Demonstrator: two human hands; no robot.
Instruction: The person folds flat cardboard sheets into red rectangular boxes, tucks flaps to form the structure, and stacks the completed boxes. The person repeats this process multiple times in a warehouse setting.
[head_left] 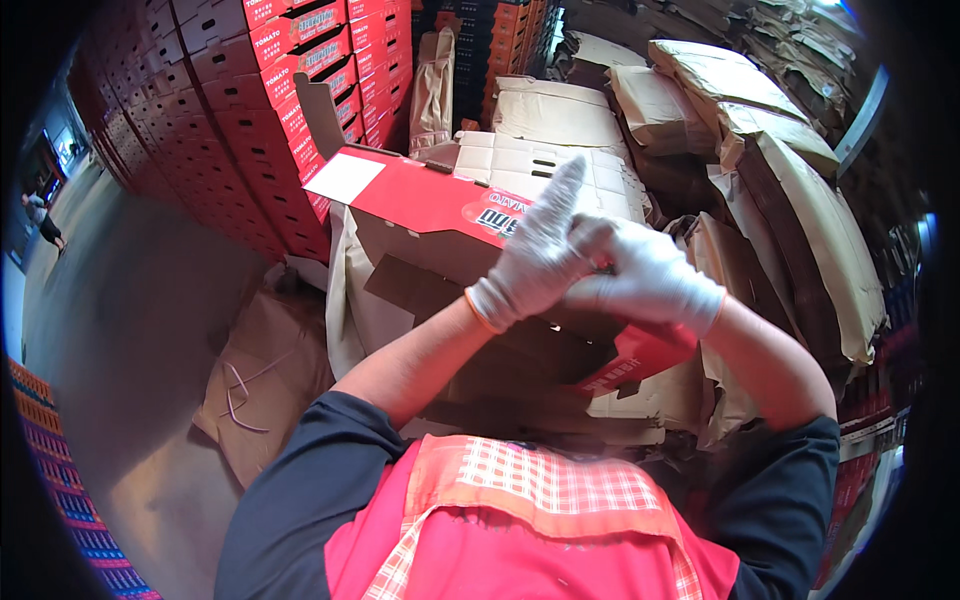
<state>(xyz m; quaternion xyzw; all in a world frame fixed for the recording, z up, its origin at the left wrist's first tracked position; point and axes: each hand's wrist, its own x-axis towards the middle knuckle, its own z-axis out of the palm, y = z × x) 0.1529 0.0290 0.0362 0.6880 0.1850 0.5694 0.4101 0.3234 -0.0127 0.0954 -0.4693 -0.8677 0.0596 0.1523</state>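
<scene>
Both of my hands wear whitish work gloves and meet in front of me, above a partly folded red carton. The fingers of my left hand [535,255] stretch up and away, slightly blurred at the tips. My right hand [645,270] is curled against the thumb side of the left one; what its fingers grip there is hidden. Below them lies the carton [420,195], red outside with a white patch and brown inside. One red end panel [640,355] shows under my right wrist. Some of the carton is hidden by my arms.
Tall stacks of red cartons [230,110] stand at the left. Wrapped bundles of brown paper [770,130] pile up at the right, beside light flattened board [540,165]. Brown paper [265,370] with a loose strap lies on the floor. A person [45,220] is far left.
</scene>
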